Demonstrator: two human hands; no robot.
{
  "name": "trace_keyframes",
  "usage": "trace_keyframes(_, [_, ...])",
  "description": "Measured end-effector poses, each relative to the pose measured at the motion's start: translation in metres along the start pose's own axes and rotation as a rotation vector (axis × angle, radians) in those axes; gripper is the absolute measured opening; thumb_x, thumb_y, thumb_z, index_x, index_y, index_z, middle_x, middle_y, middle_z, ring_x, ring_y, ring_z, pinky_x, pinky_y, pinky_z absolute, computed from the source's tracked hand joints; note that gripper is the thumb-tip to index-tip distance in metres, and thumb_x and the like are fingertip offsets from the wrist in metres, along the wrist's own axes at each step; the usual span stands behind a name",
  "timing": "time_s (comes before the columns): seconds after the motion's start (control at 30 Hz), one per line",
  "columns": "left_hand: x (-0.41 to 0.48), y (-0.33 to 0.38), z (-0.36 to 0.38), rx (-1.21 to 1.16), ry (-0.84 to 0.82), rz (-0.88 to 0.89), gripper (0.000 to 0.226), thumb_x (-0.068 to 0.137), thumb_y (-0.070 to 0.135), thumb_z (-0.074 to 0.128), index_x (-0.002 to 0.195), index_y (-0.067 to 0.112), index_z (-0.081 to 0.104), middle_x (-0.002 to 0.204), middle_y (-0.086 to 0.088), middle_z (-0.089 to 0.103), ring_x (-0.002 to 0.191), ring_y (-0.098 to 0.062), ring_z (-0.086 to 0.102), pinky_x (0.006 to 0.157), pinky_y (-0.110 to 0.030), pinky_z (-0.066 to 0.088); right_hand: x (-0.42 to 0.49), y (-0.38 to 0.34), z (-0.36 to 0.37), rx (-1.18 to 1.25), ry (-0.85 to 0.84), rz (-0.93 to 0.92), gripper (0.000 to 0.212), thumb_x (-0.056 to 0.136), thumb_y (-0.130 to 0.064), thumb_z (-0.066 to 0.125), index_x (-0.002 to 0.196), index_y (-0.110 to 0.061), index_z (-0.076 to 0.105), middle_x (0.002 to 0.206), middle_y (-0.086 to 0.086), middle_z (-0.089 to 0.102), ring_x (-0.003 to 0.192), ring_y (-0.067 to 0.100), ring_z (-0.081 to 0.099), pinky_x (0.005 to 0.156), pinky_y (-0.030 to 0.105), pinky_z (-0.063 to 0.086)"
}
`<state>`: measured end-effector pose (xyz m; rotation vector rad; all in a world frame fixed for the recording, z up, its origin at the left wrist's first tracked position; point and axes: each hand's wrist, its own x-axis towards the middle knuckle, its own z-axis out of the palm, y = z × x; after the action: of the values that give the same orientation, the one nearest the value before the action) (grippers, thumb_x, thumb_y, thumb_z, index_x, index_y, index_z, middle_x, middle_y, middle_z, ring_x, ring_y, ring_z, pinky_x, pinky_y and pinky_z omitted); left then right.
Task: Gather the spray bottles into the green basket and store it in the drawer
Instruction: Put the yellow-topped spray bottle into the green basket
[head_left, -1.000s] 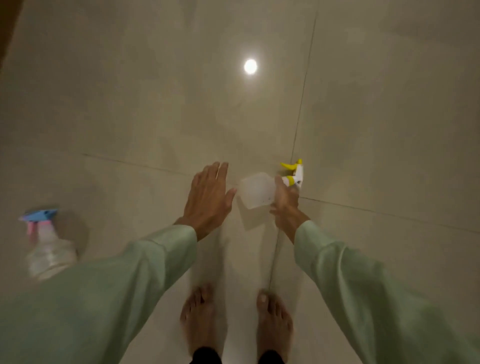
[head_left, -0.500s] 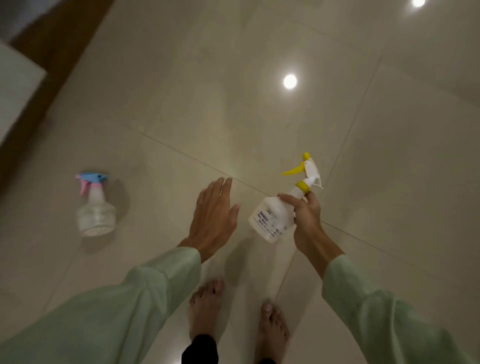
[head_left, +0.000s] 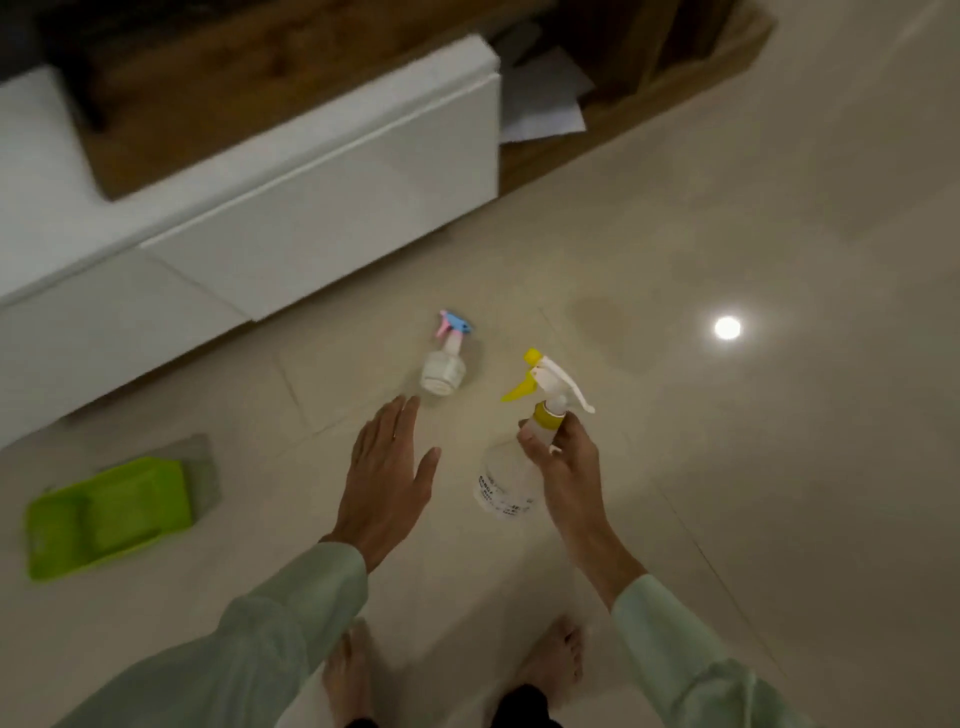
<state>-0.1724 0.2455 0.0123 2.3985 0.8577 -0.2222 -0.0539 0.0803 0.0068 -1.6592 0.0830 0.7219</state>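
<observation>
My right hand grips the neck of a clear spray bottle with a yellow and white trigger, held above the floor. A smaller clear bottle with a blue and pink trigger stands on the tiles just beyond my left hand, which hovers flat with its fingers spread and holds nothing. The green basket sits on the floor at the lower left, apart from both hands. A white drawer stands pulled out from the low wooden cabinet at the top.
White drawer fronts run along the left. White papers lie in an open wooden compartment at the top. A ceiling light reflects off the glossy tiles. My bare feet stand at the bottom.
My view has swung towards the cabinet, bringing the drawer and the green basket into sight. The blue-trigger bottle now appears ahead of my left hand. My right hand still holds the yellow-trigger bottle.
</observation>
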Motion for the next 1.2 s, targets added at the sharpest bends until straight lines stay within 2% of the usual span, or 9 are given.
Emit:
trace_keyframes(0.07, [-0.016, -0.035, -0.03, -0.024, 0.066, -0.049, 0.065, 0.1, 0.039, 0.043, 0.156, 0.018, 0.017, 0.164, -0.004, 0.019, 0.152, -0.021, 0.016, 0.125, -0.038, 0.014, -0.015, -0.009, 0.043, -0.099, -0.049, -0.051, 0.013, 0.089, -0.011, 0.072, 0.101, -0.014, 0.069, 0.096, -0.003, 0.075, 0.092, 0.012, 0.068, 0.084, 0.03, 0.05])
trace_keyframes(0.2, [-0.052, -0.114, -0.076, -0.077, 0.14, -0.132, 0.065, 0.1, 0.038, 0.044, 0.155, 0.018, 0.017, 0.164, -0.005, 0.021, 0.152, -0.021, 0.017, 0.125, -0.041, 0.017, -0.045, -0.01, 0.134, -0.205, -0.073, -0.114, 0.016, 0.081, -0.017, 0.08, 0.095, -0.017, 0.072, 0.09, -0.004, 0.075, 0.089, 0.013, 0.067, 0.084, 0.031, 0.05])
trace_keyframes(0.3, [-0.088, -0.18, -0.105, -0.091, 0.174, -0.197, 0.064, 0.1, 0.036, 0.045, 0.155, 0.015, 0.018, 0.163, -0.007, 0.021, 0.152, -0.023, 0.018, 0.125, -0.042, 0.018, -0.077, 0.001, 0.209, -0.232, -0.1, -0.132, 0.025, 0.077, -0.02, 0.084, 0.099, -0.018, 0.074, 0.089, -0.008, 0.075, 0.083, 0.0, 0.065, 0.076, 0.018, 0.047])
trace_keyframes(0.4, [-0.127, -0.249, -0.137, -0.123, 0.193, -0.285, 0.065, 0.1, 0.034, 0.047, 0.155, 0.014, 0.019, 0.163, -0.007, 0.022, 0.152, -0.023, 0.017, 0.125, -0.04, 0.017, -0.113, 0.015, 0.292, -0.249, -0.113, -0.156, 0.034, 0.071, -0.024, 0.089, 0.101, -0.02, 0.073, 0.086, -0.012, 0.075, 0.084, -0.002, 0.066, 0.07, 0.005, 0.045])
trace_keyframes(0.63, [-0.172, -0.373, -0.195, -0.113, 0.208, -0.412, 0.065, 0.099, 0.032, 0.049, 0.154, 0.013, 0.021, 0.163, -0.008, 0.023, 0.151, -0.024, 0.019, 0.123, -0.04, 0.019, -0.157, 0.04, 0.441, -0.327, -0.183, -0.184, 0.04, 0.077, -0.025, 0.086, 0.109, -0.011, 0.068, 0.101, 0.003, 0.073, 0.095, 0.017, 0.067, 0.083, 0.024, 0.049])
trace_keyframes(0.8, [-0.16, -0.429, -0.214, -0.141, 0.206, -0.474, 0.066, 0.099, 0.032, 0.049, 0.155, 0.014, 0.02, 0.163, -0.008, 0.022, 0.152, -0.024, 0.019, 0.123, -0.04, 0.019, -0.141, 0.057, 0.51, -0.333, -0.331, -0.116, 0.026, 0.081, -0.008, 0.08, 0.104, -0.01, 0.069, 0.086, -0.007, 0.072, 0.079, -0.004, 0.069, 0.068, 0.005, 0.046])
trace_keyframes(0.93, [-0.134, -0.471, -0.221, -0.159, 0.204, -0.52, 0.066, 0.098, 0.029, 0.052, 0.154, 0.012, 0.023, 0.161, -0.01, 0.026, 0.15, -0.026, 0.023, 0.122, -0.042, 0.022, -0.124, 0.072, 0.557, -0.378, -0.4, -0.105, 0.026, 0.077, -0.004, 0.082, 0.1, -0.01, 0.073, 0.08, -0.006, 0.073, 0.07, 0.0, 0.066, 0.071, 0.012, 0.049])
trace_keyframes(1.1, [-0.094, -0.532, -0.205, -0.158, 0.165, -0.553, 0.066, 0.097, 0.03, 0.053, 0.153, 0.01, 0.025, 0.161, -0.011, 0.027, 0.149, -0.029, 0.024, 0.121, -0.044, 0.023, -0.098, 0.115, 0.612, -0.487, -0.4, -0.189, 0.026, 0.078, -0.01, 0.082, 0.102, -0.011, 0.072, 0.09, 0.005, 0.076, 0.085, 0.024, 0.071, 0.078, 0.032, 0.058])
trace_keyframes(1.2, [-0.074, -0.569, -0.186, -0.172, 0.136, -0.552, 0.066, 0.098, 0.03, 0.052, 0.153, 0.01, 0.023, 0.161, -0.012, 0.026, 0.15, -0.03, 0.023, 0.121, -0.046, 0.023, -0.081, 0.157, 0.643, -0.557, -0.386, -0.253, 0.024, 0.08, -0.011, 0.08, 0.102, -0.012, 0.071, 0.088, 0.007, 0.074, 0.083, 0.026, 0.069, 0.076, 0.039, 0.059])
